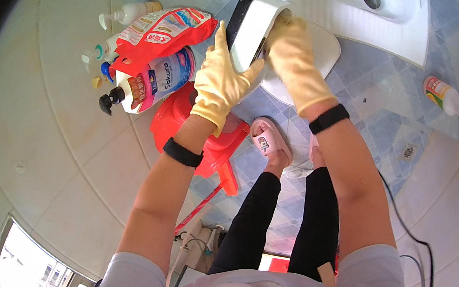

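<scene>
My left hand (222,81), in a yellow rubber glove, grips the lower end of a white box-like container (256,27) with a black side. Its thumb lies on one side and its fingers on the other. The container is held tilted above the floor. My right hand (294,47), gloved the same way, reaches to the container's open side. Its fingertips are hidden at the opening and slightly blurred, so what they hold, if anything, does not show. Below the right hand is a white rounded panel (318,53).
To the left stand a red-and-white plastic bag (166,32), a large pump bottle (159,78) and other pump bottles. A red plastic stool or bucket (201,134) is near my left forearm. A squat toilet (347,13) lies ahead; a white spray bottle (444,97) lies right on the tiled floor.
</scene>
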A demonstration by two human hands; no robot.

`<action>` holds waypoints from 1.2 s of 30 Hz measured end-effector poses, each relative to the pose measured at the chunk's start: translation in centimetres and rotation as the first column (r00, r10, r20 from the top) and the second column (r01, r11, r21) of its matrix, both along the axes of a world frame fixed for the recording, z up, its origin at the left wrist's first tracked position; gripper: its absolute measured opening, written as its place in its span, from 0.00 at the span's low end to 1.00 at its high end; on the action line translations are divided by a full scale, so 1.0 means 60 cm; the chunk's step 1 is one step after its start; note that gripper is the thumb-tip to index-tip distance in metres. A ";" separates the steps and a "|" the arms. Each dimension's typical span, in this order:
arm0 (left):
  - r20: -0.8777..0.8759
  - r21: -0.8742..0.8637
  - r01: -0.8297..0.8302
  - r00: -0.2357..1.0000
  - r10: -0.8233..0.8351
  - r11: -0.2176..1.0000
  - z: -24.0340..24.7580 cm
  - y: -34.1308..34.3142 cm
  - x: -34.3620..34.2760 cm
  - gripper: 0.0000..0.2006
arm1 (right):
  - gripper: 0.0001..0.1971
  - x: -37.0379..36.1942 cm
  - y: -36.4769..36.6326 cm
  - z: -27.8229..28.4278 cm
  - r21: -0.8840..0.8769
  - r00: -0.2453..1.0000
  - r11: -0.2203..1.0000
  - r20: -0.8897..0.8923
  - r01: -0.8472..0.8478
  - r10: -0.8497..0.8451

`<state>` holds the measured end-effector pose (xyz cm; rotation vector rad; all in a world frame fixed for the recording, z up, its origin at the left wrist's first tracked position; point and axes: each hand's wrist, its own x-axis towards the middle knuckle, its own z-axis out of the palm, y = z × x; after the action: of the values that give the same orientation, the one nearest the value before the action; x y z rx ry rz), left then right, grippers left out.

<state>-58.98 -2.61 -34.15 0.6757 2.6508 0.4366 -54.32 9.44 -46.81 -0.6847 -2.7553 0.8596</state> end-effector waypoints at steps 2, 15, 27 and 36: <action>0.018 -0.004 -0.024 1.000 0.024 1.000 0.009 0.006 0.004 0.53 | 0.12 -0.029 0.024 0.005 0.246 0.988 0.966 0.149 -0.075 0.038; 0.169 0.142 -0.082 0.984 0.058 0.986 0.007 -0.006 -0.020 0.55 | 0.11 0.154 -0.018 0.037 -0.909 0.909 0.042 0.411 0.415 -0.070; 0.622 0.262 -0.569 0.717 0.315 0.779 -0.009 -0.032 -0.003 0.25 | 0.27 -0.012 0.039 0.246 -0.081 0.956 0.996 -0.289 0.034 -0.056; 0.914 -0.073 -0.982 0.004 -0.407 -0.173 -0.086 -0.062 0.014 0.26 | 0.22 0.079 -0.107 0.273 -0.050 0.948 0.959 0.146 -0.279 0.283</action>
<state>-58.16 -6.31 -39.30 -0.7818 0.5519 2.2017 -49.55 3.01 -30.43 -0.3784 -3.0342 0.9382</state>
